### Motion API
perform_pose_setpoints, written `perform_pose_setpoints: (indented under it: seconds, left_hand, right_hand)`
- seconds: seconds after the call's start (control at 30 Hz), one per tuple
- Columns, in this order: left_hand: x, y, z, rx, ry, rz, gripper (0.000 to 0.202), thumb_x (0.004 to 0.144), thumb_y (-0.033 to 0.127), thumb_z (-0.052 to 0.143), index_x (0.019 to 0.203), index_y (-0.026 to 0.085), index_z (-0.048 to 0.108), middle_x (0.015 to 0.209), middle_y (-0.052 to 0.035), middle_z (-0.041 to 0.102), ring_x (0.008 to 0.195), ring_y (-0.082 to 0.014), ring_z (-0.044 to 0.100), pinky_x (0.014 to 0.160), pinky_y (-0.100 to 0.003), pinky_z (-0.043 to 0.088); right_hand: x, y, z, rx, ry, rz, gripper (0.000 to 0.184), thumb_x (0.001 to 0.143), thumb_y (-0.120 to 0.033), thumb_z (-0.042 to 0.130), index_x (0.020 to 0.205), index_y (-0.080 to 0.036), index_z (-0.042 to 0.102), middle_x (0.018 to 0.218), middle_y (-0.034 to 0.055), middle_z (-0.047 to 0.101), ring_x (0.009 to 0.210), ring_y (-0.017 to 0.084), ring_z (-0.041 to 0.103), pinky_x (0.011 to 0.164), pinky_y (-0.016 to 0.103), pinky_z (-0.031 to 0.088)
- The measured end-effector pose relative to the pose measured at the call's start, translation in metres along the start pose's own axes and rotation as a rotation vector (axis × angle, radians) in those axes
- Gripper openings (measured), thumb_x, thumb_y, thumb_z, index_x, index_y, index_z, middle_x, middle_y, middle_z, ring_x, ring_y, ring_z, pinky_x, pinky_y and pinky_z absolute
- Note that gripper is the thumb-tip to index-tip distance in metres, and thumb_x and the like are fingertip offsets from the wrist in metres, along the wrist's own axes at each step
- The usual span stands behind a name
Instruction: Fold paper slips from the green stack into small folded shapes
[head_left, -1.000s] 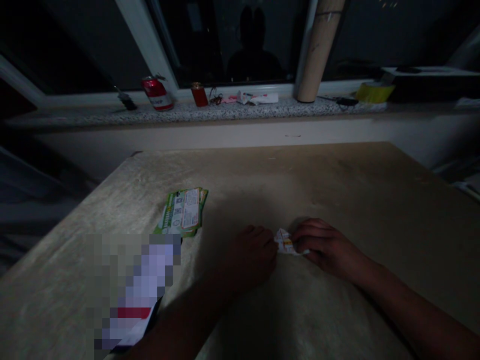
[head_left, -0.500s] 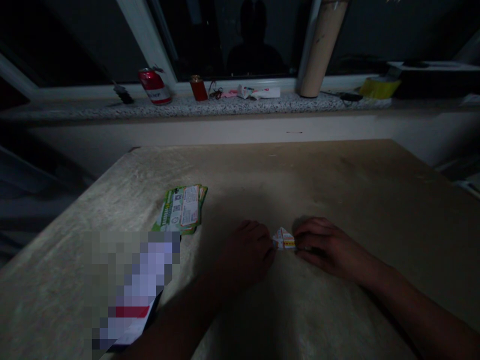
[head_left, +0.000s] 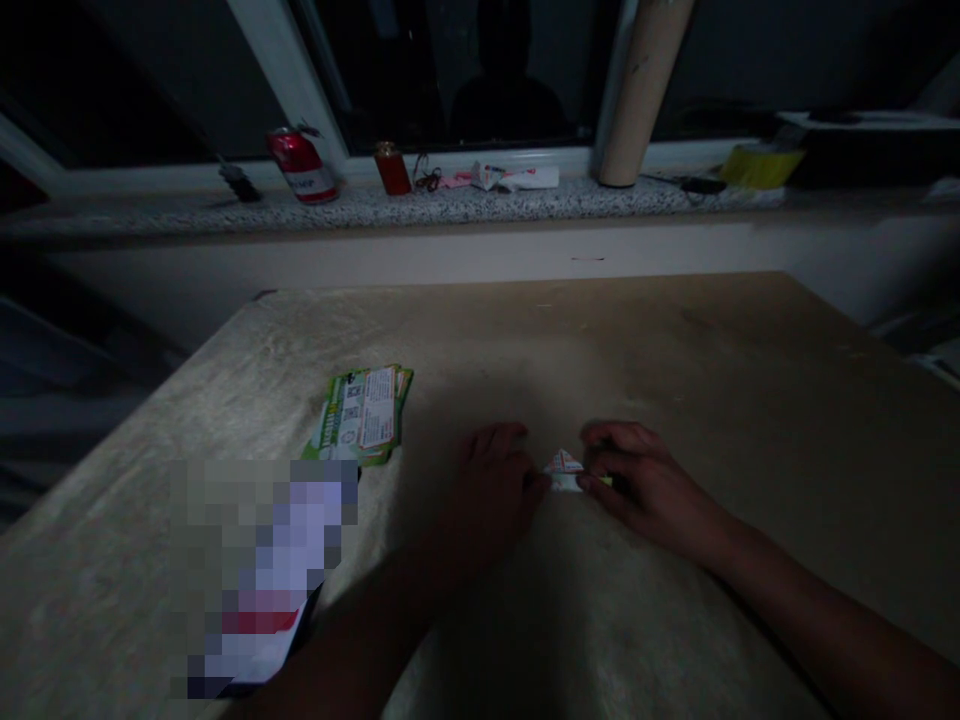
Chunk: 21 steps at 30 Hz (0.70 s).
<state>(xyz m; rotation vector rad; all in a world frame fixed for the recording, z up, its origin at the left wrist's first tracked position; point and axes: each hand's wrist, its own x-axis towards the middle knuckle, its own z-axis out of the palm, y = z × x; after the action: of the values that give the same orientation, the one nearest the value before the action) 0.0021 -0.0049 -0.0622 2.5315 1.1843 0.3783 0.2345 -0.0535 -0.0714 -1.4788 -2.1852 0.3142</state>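
A small folded piece of printed paper [head_left: 564, 467] lies on the table between my two hands. Its top comes to a point, and a whitish strip runs along its lower edge. My left hand [head_left: 501, 480] pinches the left end of the paper between thumb and fingers. At the other end, my right hand [head_left: 626, 468] has its thumb and fingers closed on the paper, with a bit of yellow showing beside the thumb. Shadow hides part of the left fingers.
A stack of green printed cards [head_left: 367, 410] lies left on the table [head_left: 675, 340]. Nearer me is a pixelated flat object [head_left: 292, 560]. On the windowsill stand a red can [head_left: 300, 165], an orange-red bottle [head_left: 392, 170], a cardboard tube [head_left: 641, 100] and a yellow tape roll [head_left: 761, 166].
The paper's lower edge now shows a whitish strip where a printed face with yellow showed before. Both hands have shifted their fingers on it. The camera view has tilted slightly.
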Motion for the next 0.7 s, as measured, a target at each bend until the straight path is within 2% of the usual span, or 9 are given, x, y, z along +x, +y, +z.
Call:
perform_pose_setpoints:
  seconds: [0.27,0.43,0.7]
  left_hand:
    - [-0.0001,0.0018,0.0039,0.067,-0.01,-0.008,0.022,0.1,0.03,0.056,0.094,0.015,0.071,0.138,-0.0149,0.058,0.131,-0.0311,0.05,0.11,-0.052,0.039]
    - [-0.0009,0.0025,0.0079,0.103,0.027,0.007,0.022,0.1,0.03,0.055,0.099,0.014,0.071,0.138,-0.015,0.058,0.13,-0.031,0.05,0.11,-0.052,0.038]
    - [0.0003,0.0063,0.0055,0.108,0.015,-0.026,0.021,0.099,0.029,0.055,0.096,0.015,0.071,0.137,-0.0149,0.059,0.129,-0.0316,0.051,0.11,-0.052,0.037]
  right_hand:
    - [-0.0002,-0.003,0.0067,-0.035,0.032,0.065,0.015,0.093,-0.029,0.064,0.084,-0.023,0.074,0.119,0.0101,0.066,0.115,0.029,0.061,0.097,0.049,0.047]
    - [0.0009,-0.0025,0.0083,-0.046,0.03,0.078,0.017,0.094,-0.031,0.063,0.084,-0.023,0.075,0.118,0.0102,0.066,0.115,0.03,0.061,0.098,0.05,0.046]
    - [0.0027,-0.004,0.0082,-0.063,0.025,0.086,0.019,0.094,-0.031,0.063,0.081,-0.023,0.073,0.118,0.0104,0.066,0.114,0.029,0.061,0.098,0.049,0.047]
